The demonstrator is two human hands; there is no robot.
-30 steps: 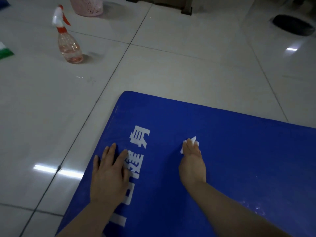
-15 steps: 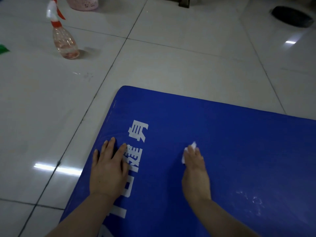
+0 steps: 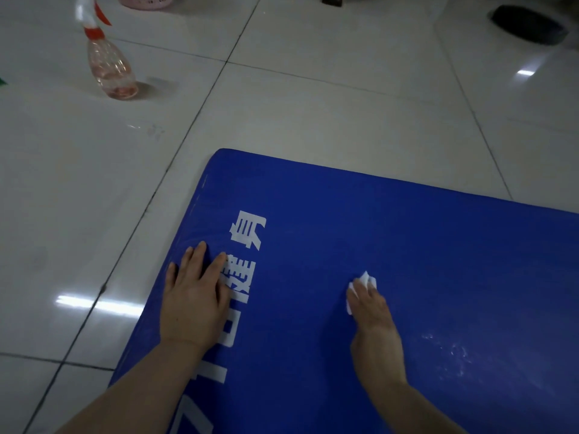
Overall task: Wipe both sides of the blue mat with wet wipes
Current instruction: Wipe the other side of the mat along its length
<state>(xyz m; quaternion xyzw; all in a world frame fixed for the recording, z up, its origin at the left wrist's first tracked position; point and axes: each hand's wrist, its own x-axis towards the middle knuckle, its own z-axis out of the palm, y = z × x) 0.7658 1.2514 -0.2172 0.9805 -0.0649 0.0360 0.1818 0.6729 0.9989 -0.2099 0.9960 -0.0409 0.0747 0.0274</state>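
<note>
The right hand (image 3: 374, 336) presses a small white wipe (image 3: 363, 281) onto the mat (image 3: 407, 245). The fingers lie on top of the wipe and bend a little, and bits of it stick out around the tips. The left hand (image 3: 194, 296) lies flat near the mat's left edge with its fingers spread, holding the mat down.

The wipe is tiny and scrunched, so it could slip out from under the fingers or roll into a ball. Then it would miss spots, like the pale marks (image 3: 451, 352) to the right of the hand. If the left hand lifts, the mat may slide, because the floor (image 3: 297, 114) looks smooth and shiny.

The mat is blue with white writing (image 3: 244, 267) and lies flat on pale tiles. A spray bottle (image 3: 108, 67) stands far off to the left, a pink basket (image 3: 144, 0) sits behind it, and a dark round thing (image 3: 529, 23) is far right.
</note>
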